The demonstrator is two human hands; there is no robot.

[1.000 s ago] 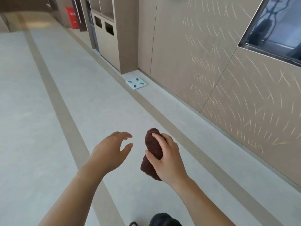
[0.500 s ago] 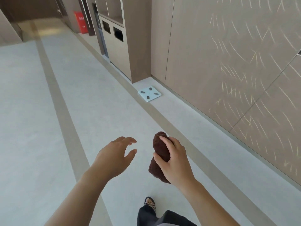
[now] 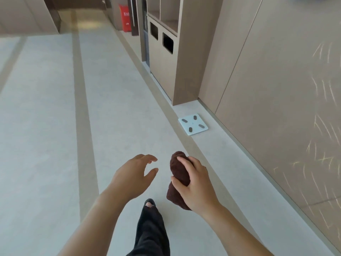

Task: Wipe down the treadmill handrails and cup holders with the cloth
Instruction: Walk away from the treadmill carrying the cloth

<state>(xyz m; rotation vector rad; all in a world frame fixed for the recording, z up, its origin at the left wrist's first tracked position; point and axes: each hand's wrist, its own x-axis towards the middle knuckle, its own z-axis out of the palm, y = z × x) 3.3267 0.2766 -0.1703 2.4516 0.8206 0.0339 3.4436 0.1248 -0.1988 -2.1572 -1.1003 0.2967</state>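
My right hand (image 3: 195, 185) grips a bunched dark brown cloth (image 3: 178, 169) in front of me, low in the view. Part of the cloth hangs below my palm. Just to its left my left hand (image 3: 134, 174) is held out with fingers spread and nothing in it. A small gap separates the two hands. No treadmill, handrail or cup holder is in view.
I stand on a pale floor (image 3: 46, 126) with darker stripes. A light blue bathroom scale (image 3: 192, 123) lies by the wall on the right. A beige cabinet with two bin openings (image 3: 162, 41) stands further on. My dark-trousered leg (image 3: 151, 228) steps forward.
The view has turned left and moved forward along the corridor; the scale and cabinet shifted right and nearer. My leg has swung into view. Both hands keep their pose.
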